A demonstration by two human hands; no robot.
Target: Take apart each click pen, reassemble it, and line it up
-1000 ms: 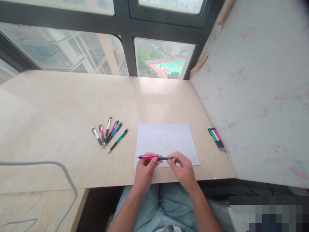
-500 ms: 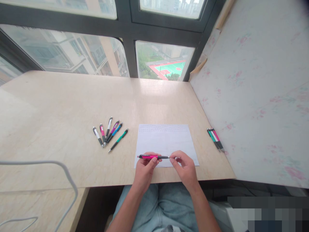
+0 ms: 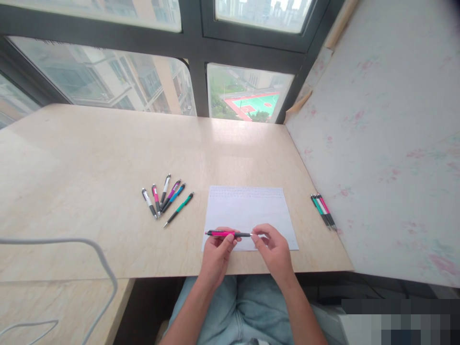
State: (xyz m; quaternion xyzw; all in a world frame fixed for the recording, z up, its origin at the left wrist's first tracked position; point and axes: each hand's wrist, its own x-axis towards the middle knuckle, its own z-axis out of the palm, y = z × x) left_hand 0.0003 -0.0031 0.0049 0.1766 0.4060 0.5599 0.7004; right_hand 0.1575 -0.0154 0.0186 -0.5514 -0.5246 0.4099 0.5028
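Note:
My left hand [image 3: 217, 253] is closed round the barrel of a pink and black pen [image 3: 227, 234], held level over the near edge of a white sheet of paper [image 3: 249, 211]. My right hand [image 3: 273, 250] pinches the pen's tip end between thumb and fingers. Both hands hover just above the front edge of the beige table [image 3: 108, 158]. Faint lines of writing run along the top of the sheet.
Several pens [image 3: 166, 198] lie fanned out on the table left of the paper. A few more pens [image 3: 323, 211] lie at the right edge beside a pale flowered wall panel [image 3: 388, 134]. A window is behind the table. A white wire frame [image 3: 72, 268] is at lower left.
The hands and pen have barely moved; the right fingers sit a little closer on the pen's tip. The view has tilted slightly.

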